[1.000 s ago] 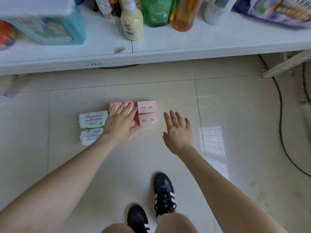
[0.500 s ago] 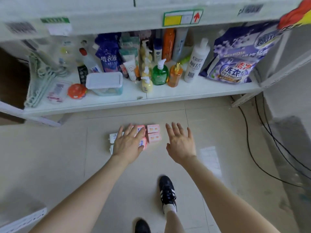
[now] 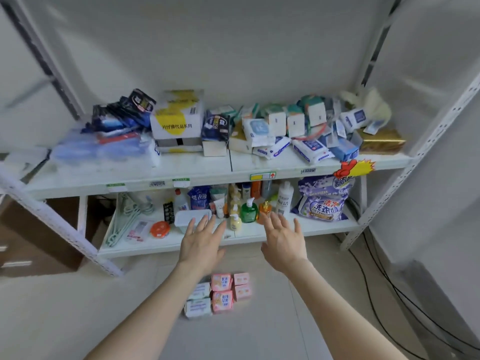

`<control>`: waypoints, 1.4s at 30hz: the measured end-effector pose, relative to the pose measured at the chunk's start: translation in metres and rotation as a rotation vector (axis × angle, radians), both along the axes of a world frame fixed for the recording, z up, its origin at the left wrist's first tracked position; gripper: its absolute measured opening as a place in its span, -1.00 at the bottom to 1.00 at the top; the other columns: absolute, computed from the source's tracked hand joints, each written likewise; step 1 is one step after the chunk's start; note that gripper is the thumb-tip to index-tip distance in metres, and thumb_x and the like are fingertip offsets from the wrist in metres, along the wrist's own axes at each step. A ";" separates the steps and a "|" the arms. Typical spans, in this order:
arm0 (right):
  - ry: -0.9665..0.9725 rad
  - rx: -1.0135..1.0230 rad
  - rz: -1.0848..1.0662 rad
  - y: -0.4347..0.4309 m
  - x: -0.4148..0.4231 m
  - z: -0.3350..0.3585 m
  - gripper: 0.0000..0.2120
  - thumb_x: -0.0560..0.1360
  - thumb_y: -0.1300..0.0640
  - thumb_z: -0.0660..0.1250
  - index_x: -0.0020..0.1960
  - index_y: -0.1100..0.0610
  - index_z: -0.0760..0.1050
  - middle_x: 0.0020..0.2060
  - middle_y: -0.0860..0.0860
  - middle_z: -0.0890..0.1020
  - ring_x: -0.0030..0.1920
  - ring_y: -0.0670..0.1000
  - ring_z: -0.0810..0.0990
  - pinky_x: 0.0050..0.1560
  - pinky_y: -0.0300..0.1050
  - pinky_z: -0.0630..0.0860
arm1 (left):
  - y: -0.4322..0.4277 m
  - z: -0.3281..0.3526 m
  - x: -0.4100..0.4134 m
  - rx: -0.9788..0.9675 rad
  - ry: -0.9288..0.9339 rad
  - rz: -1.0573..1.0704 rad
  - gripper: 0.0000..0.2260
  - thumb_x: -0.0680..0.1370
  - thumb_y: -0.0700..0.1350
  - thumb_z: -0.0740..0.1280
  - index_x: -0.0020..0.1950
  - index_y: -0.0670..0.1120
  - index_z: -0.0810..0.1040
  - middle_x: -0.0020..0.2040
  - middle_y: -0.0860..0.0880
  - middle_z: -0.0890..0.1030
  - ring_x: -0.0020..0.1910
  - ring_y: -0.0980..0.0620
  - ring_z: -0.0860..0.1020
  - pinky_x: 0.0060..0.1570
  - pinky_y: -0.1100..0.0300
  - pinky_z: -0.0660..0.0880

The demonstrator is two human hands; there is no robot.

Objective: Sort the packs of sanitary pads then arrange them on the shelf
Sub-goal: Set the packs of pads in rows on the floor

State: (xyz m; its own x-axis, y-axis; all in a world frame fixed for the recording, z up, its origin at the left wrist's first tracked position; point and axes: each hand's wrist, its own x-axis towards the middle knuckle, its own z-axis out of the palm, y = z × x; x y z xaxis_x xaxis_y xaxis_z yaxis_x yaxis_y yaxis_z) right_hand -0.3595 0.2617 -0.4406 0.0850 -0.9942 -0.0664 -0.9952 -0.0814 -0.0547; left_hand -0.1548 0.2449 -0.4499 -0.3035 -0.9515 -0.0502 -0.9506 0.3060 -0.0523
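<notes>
- Our left hand (image 3: 201, 245) is raised in front of the lower shelf board (image 3: 324, 227). We note straight, spread fingers, its back towards us, and nothing held.
- Our right hand (image 3: 284, 241) is just right of it at the same height. It is also spread flat and empty, and the two hands do not touch.
- The sanitary pad packs lie on the pale tiled floor (image 3: 259, 333), near us and in front of the white metal shelving unit (image 3: 384, 206). They are below both hands and well apart from them.
- The packs form one tight block:
  - Two white rectangular packs (image 3: 198, 300) with purple print are on the left, one farther than the other. Our left forearm partly covers them.
  - Two bright pink plastic-wrapped packs (image 3: 222, 292) are in the middle.
  - Two small pale pink packs (image 3: 241, 285) are on the right.
- On the lower shelf board we see, from left to right:
  - pale green hangers (image 3: 124, 216)
  - a round orange lid (image 3: 160, 228)
  - a white lidded plastic box (image 3: 191, 218)
  - a pale yellow pump bottle (image 3: 235, 221)
  - a green pump bottle (image 3: 248, 210)
  - an orange pump bottle (image 3: 264, 210)
  - a purple detergent bag (image 3: 323, 201)
- The upper shelf board (image 3: 181, 167) carries a white and yellow cardboard box (image 3: 178, 120), with heaped dark packets to its left and white and blue packets to its right.
- Black cables (image 3: 384, 289) trail across the floor on the right.
</notes>
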 end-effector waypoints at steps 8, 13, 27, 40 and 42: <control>0.022 -0.171 0.037 -0.007 -0.010 0.126 -0.35 0.60 -0.05 0.10 0.58 0.07 -0.12 0.57 0.06 0.02 0.56 0.07 -0.02 0.51 0.20 -0.04 | 0.001 0.114 -0.004 -0.184 0.056 0.041 -0.40 0.60 0.15 0.16 0.57 0.04 0.02 0.59 -0.07 0.04 0.57 -0.06 -0.05 0.51 -0.07 -0.14; 0.040 -0.297 0.069 -0.015 -0.016 0.192 -0.32 0.59 -0.05 0.15 0.58 0.06 -0.11 0.57 0.06 0.03 0.56 0.09 0.00 0.50 0.22 -0.01 | -0.003 0.180 -0.007 -0.314 0.065 0.073 -0.37 0.59 0.15 0.19 0.57 0.04 0.00 0.59 -0.09 0.04 0.57 -0.07 -0.04 0.51 -0.08 -0.14; -0.001 -0.599 0.159 -0.039 -0.019 0.323 -0.35 0.60 -0.06 0.14 0.57 0.03 -0.08 0.57 0.05 0.05 0.56 0.07 0.00 0.50 0.17 0.00 | -0.025 0.330 -0.004 -0.623 0.036 0.110 -0.37 0.58 0.22 0.16 0.57 0.06 0.01 0.59 -0.07 0.06 0.57 -0.07 -0.01 0.50 -0.11 -0.10; -0.173 -0.783 0.248 -0.133 0.045 0.411 -0.39 0.57 -0.06 0.17 0.55 0.03 0.05 0.55 0.00 0.15 0.55 0.03 0.07 0.50 0.14 0.02 | -0.106 0.436 0.081 -0.775 0.096 0.123 -0.38 0.57 0.23 0.17 0.56 0.06 0.06 0.57 -0.05 0.16 0.55 -0.04 0.08 0.52 -0.09 -0.03; -0.198 -0.799 0.240 -0.155 0.055 0.421 -0.39 0.57 -0.08 0.18 0.54 0.03 0.07 0.54 0.00 0.17 0.54 0.03 0.09 0.49 0.12 0.03 | -0.129 0.452 0.094 -0.772 0.110 0.107 -0.37 0.56 0.22 0.20 0.56 0.06 0.08 0.56 -0.05 0.17 0.55 -0.04 0.09 0.51 -0.08 0.01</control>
State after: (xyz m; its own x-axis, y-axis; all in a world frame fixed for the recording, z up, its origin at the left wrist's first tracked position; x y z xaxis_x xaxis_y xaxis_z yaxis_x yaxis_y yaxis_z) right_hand -0.3041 0.1064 -0.0200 0.2353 -0.6901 0.6844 -0.9241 -0.3771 -0.0625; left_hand -0.0603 0.1161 0.0017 -0.1731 -0.7289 0.6624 -0.9849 0.1281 -0.1165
